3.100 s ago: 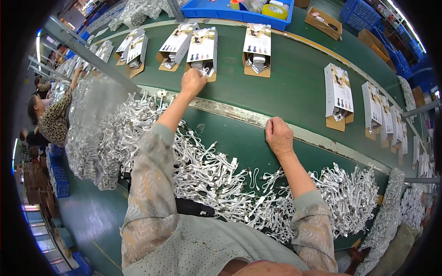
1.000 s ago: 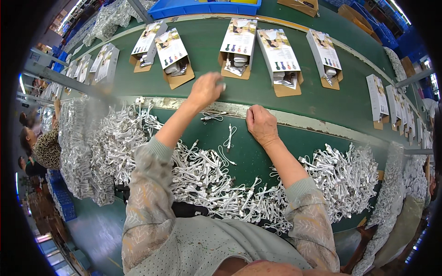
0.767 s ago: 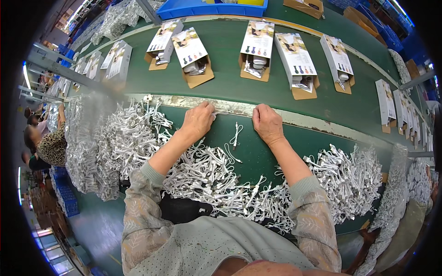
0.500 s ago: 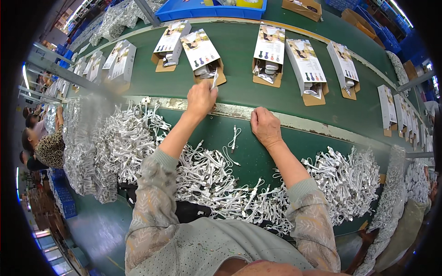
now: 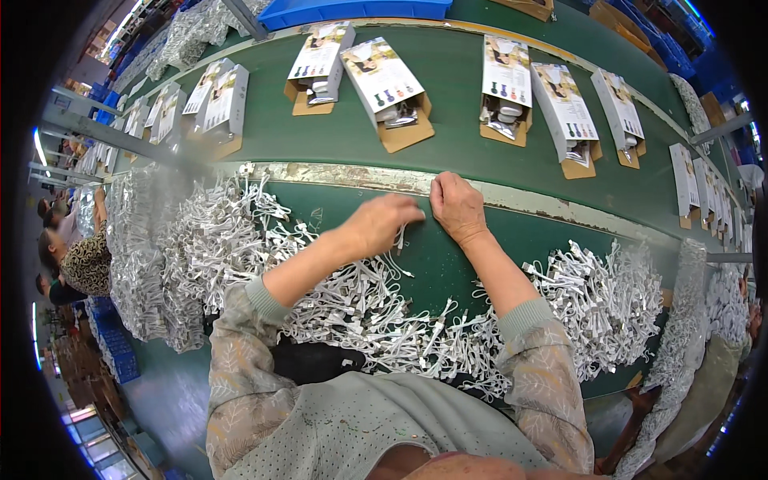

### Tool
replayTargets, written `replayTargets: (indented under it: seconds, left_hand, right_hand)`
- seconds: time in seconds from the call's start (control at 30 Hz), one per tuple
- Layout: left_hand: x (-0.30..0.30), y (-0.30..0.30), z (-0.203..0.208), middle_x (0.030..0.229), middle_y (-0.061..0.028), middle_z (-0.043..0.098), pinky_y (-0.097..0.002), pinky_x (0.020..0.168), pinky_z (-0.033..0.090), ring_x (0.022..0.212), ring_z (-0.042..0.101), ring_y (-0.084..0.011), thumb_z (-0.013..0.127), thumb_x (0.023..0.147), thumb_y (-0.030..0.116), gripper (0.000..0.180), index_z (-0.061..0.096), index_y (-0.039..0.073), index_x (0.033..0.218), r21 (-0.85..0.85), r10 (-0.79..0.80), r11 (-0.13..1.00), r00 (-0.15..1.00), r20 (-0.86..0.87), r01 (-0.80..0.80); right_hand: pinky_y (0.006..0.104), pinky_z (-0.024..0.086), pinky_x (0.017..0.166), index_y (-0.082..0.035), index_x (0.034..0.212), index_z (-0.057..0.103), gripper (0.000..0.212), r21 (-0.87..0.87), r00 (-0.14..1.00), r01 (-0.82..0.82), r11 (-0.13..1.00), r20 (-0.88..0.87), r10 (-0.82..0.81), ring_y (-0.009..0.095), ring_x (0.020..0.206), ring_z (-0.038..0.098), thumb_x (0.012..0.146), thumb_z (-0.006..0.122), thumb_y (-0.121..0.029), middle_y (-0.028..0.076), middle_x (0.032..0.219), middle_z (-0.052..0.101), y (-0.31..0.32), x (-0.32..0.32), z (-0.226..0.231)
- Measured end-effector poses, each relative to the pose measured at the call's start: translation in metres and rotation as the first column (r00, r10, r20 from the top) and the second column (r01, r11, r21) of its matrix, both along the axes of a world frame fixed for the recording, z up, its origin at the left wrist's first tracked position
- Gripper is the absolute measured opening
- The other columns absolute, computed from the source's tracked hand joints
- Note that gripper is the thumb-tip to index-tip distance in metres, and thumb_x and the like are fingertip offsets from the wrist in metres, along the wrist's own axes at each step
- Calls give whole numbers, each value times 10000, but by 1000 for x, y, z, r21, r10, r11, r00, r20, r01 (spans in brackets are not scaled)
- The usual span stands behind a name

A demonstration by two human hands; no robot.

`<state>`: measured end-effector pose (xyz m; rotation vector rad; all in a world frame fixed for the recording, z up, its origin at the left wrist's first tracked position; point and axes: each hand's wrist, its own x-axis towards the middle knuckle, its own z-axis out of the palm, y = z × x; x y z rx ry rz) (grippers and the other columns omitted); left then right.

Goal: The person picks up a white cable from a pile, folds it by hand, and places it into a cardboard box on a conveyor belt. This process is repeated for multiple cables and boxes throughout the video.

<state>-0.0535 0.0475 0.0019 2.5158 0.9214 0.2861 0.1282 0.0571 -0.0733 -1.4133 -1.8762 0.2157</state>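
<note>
My left hand [image 5: 382, 226] hovers over the green worktop, its fingers bent and partly smeared by motion. Directly below its fingertips shows part of a loose white cable [image 5: 400, 238]; whether the fingers grip it is unclear. My right hand [image 5: 458, 206] rests with curled fingers at the worn metal rail [image 5: 344, 174], and anything inside it is hidden. Beyond the rail, an open white printed box [image 5: 382, 76] lies on the green belt [image 5: 452, 100], its brown flap toward me, showing white parts and a silvery bag. A heap of bundled white cables [image 5: 360, 308] spreads in front of me.
More open boxes [image 5: 506, 76] lie along the belt on both sides. Another cable heap [image 5: 596, 308] is at the right. Clear plastic bags [image 5: 140, 256] stand at the left, near a metal post [image 5: 120, 136]. A blue tray [image 5: 352, 10] sits at the back.
My left hand has left the box opening, where it held something thin and white, and come back over the loose cable. The boxes have shifted right. My right hand has barely moved.
</note>
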Motion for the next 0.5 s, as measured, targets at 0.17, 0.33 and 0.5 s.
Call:
replayTargets:
  seconds: [0.17, 0.33, 0.5]
  left_hand:
    - [-24, -9, -2, 945, -131, 598, -386, 722, 478, 865, 592, -303, 604, 759, 67, 190, 610, 47, 948, 18, 88, 996, 978, -187, -86]
    - [-58, 36, 2, 745, -169, 643, -379, 669, 504, 697, 633, -327, 615, 777, 181, 152, 655, 35, 788, -152, 616, 780, 788, 15, -607]
    - [-71, 136, -12, 619, -102, 656, -363, 668, 514, 617, 650, -264, 639, 738, 244, 234, 667, 15, 698, -109, 816, 578, 575, 65, -808]
  right_hand:
    - [384, 495, 567, -58, 782, 487, 129, 5, 1000, 5, 1000, 4, -5, 284, 653, 596, 805, 598, -120, 109, 704, 564, 0, -2, -2]
    - [382, 478, 540, -58, 783, 516, 82, 21, 999, -1, 1000, -32, 1, 299, 622, 593, 787, 598, -66, 116, 682, 579, -1, -1, 2]
    - [379, 477, 541, -54, 785, 524, 74, 7, 1000, 10, 1000, -9, -10, 297, 620, 593, 785, 598, -58, 117, 684, 581, 0, 1, 0]
